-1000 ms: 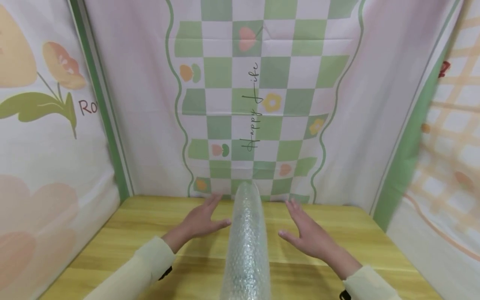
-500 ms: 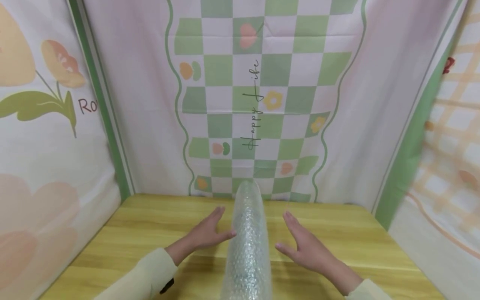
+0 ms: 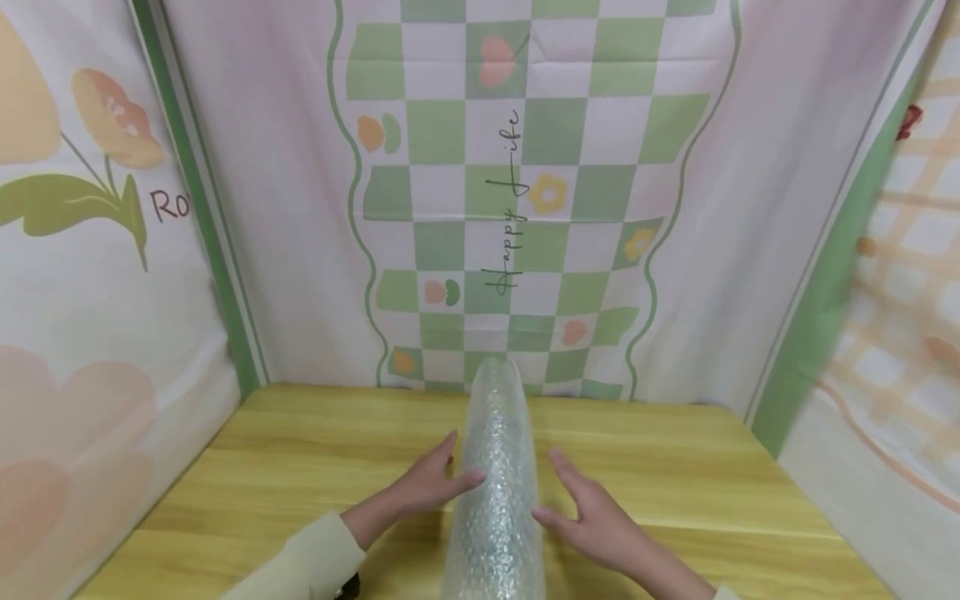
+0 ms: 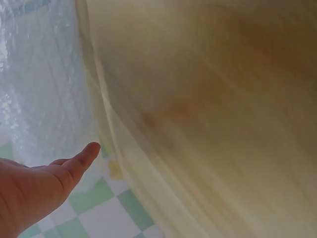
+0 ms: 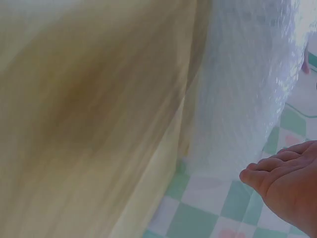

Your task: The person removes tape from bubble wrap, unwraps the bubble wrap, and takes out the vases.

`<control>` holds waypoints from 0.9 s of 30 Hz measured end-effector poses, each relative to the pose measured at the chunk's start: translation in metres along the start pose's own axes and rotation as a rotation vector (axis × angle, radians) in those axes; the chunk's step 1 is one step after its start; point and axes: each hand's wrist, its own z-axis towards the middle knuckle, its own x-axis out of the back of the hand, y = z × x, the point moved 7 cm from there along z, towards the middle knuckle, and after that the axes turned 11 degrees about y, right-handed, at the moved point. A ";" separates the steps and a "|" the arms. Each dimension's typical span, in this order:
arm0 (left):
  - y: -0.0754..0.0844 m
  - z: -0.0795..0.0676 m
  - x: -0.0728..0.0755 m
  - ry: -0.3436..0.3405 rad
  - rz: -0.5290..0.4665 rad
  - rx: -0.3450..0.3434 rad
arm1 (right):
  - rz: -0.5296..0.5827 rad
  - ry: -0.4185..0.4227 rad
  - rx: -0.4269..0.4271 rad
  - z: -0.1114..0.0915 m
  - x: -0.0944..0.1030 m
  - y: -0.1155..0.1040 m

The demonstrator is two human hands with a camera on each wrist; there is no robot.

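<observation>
A long roll of clear bubble wrap (image 3: 497,500) lies lengthwise along the middle of the table, its far end near the back cloth. My left hand (image 3: 429,483) is at its left side, fingers straight, with the thumb overlapping the roll's edge in the head view. On the other side my right hand (image 3: 592,517) holds its fingers extended, thumb tip right at the roll's edge. The left wrist view shows the bubble wrap (image 4: 47,89) beyond the left hand (image 4: 44,191). In the right wrist view the bubble wrap (image 5: 242,89) stands beside the right hand (image 5: 290,183).
The wood-grain table (image 3: 300,433) extends to both sides of the roll. A green-and-white checkered cloth (image 3: 495,192) hangs behind it. Printed cloths, the flowered one (image 3: 97,333) on the left and the plaid one (image 3: 892,350) on the right, wall in the sides.
Both hands have come back toward the body and inward, closer to the roll's sides. The roll stays in place, while the head view has tilted slightly down.
</observation>
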 end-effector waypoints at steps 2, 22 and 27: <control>0.000 0.000 -0.004 -0.007 -0.023 0.017 | 0.033 -0.014 -0.012 -0.001 -0.003 -0.001; 0.001 -0.006 -0.028 0.008 -0.278 0.089 | 0.330 -0.063 -0.132 -0.013 -0.028 -0.016; 0.005 -0.004 -0.032 -0.005 -0.328 0.074 | 0.328 -0.056 -0.133 -0.014 -0.029 -0.016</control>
